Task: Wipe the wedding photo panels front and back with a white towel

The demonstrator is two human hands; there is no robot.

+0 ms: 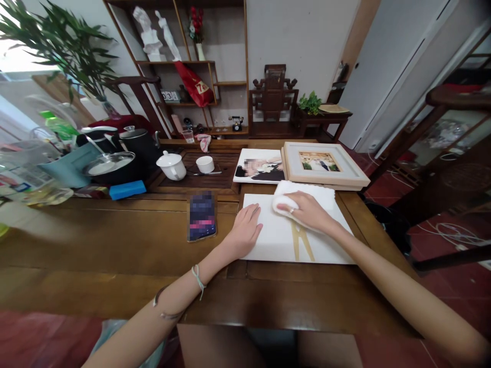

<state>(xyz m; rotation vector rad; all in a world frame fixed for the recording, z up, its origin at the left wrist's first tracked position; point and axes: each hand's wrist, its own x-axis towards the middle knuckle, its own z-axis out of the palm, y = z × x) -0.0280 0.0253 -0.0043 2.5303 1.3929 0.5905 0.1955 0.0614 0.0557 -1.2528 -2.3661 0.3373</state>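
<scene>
A white rectangular panel [270, 244] lies flat on the wooden table in front of me, with two tan strips [302, 243] slanting across its near part. My left hand [246, 230] rests on the panel's left edge, its fingers stretched out and nothing held. Bunched under the fingers of my right hand [307, 210] is a white towel [321, 193], pressed onto the panel's far part. Some of the towel spreads past the panel's far edge. My right palm hides part of the panel.
Behind the panel lie a photo print [261, 166] and a framed photo [326, 163]. A phone [201, 215] is left of my left hand. Farther left stand a white lidded cup [171, 166], a small white bowl [205, 164], a blue box [128, 190] and a black pan [111, 168].
</scene>
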